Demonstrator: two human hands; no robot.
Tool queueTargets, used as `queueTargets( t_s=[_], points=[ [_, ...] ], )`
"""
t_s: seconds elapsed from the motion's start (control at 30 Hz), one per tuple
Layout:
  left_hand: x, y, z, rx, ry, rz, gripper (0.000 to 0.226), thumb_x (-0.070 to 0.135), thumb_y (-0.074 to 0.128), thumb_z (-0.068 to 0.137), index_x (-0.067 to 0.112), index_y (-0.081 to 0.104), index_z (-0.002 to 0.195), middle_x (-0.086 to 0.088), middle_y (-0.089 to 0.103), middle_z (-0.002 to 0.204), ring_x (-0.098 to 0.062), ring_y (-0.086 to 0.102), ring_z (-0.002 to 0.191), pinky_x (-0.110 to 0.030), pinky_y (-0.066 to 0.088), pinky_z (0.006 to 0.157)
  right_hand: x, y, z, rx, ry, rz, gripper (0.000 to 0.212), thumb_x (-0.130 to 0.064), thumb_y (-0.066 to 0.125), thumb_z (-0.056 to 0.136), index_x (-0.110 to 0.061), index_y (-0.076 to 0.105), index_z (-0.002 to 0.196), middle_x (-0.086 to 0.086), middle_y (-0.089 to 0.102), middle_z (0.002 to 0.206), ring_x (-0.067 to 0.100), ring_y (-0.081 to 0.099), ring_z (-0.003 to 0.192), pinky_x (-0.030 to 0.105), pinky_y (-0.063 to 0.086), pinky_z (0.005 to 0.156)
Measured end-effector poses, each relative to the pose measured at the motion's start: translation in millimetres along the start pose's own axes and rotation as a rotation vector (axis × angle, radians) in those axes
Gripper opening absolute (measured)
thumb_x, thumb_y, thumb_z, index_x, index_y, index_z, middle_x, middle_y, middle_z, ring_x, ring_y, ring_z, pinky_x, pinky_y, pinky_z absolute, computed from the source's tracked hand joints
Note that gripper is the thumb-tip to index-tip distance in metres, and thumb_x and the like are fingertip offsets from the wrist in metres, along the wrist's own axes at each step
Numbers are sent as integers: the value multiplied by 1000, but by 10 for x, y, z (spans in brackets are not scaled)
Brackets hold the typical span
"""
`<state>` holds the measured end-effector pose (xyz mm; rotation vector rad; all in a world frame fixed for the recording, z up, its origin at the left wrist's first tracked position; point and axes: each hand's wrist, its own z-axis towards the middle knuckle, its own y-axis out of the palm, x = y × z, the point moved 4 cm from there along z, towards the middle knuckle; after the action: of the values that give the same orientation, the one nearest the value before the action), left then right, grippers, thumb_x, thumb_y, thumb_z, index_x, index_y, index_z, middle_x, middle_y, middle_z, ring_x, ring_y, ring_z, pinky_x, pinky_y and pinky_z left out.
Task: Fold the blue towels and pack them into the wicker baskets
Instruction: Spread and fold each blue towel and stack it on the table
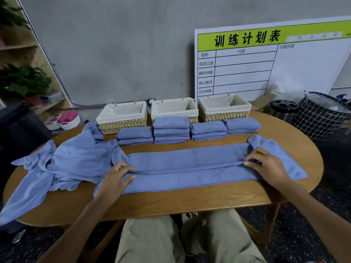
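Note:
A long blue towel (190, 168) lies stretched across the table, its far half folded toward me along a lengthwise edge. My left hand (115, 177) pinches that folded edge at the towel's left end. My right hand (266, 164) pinches the same edge near the right end. A heap of unfolded blue towels (62, 164) spreads over the table's left side and hangs off it. Several stacks of folded blue towels (171, 130) stand in a row behind. Three lined wicker baskets (121, 118) (174, 109) (224, 109) sit along the back, holding nothing.
The oval wooden table (171, 204) has bare wood along its front edge. A white schedule board (266, 63) leans on the wall behind the baskets. A checked fabric bin (321, 114) and a dark metal canister (283, 109) stand at the right. My knees are under the table.

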<state>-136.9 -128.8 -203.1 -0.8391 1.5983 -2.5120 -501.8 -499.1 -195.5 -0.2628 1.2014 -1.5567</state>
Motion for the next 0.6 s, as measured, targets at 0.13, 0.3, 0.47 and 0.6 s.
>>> queueTargets(
  t_s=[0.13, 0.3, 0.47, 0.6],
  points=[
    [-65, -115, -12, -15, 45, 23, 27, 24, 66, 94, 41, 56, 113, 7, 53, 106, -4, 54, 96, -27, 46, 85, -4, -105, 4, 36, 44, 19, 5, -23, 72, 89, -26, 71, 86, -10, 60, 93, 17, 62, 79, 41, 49, 68],
    [101, -308, -111, 233, 100, -35, 9, 15, 73, 87, 15, 73, 96, 5, 60, 94, -2, 59, 89, -11, 43, 77, -129, -156, -59, 126, -64, 91, 19, -42, 63, 92, -26, 71, 88, -13, 61, 94, 9, 60, 76, 28, 47, 67],
    [41, -129, -284, 146, 74, -86, 17, 9, 82, 81, 23, 75, 86, 16, 62, 90, -1, 63, 86, -13, 44, 77, -65, -49, -265, 57, -4, 14, 5, -27, 76, 83, -31, 73, 83, -17, 63, 94, 3, 61, 81, 28, 45, 65],
    [14, -125, -279, 169, 86, -69, 16, 5, 82, 79, 18, 78, 88, 12, 62, 90, -5, 64, 84, -20, 47, 75, -28, -94, -280, 41, 10, 31, 11, -37, 69, 82, -28, 74, 84, -16, 64, 95, 3, 61, 84, 29, 46, 67]
  ],
)
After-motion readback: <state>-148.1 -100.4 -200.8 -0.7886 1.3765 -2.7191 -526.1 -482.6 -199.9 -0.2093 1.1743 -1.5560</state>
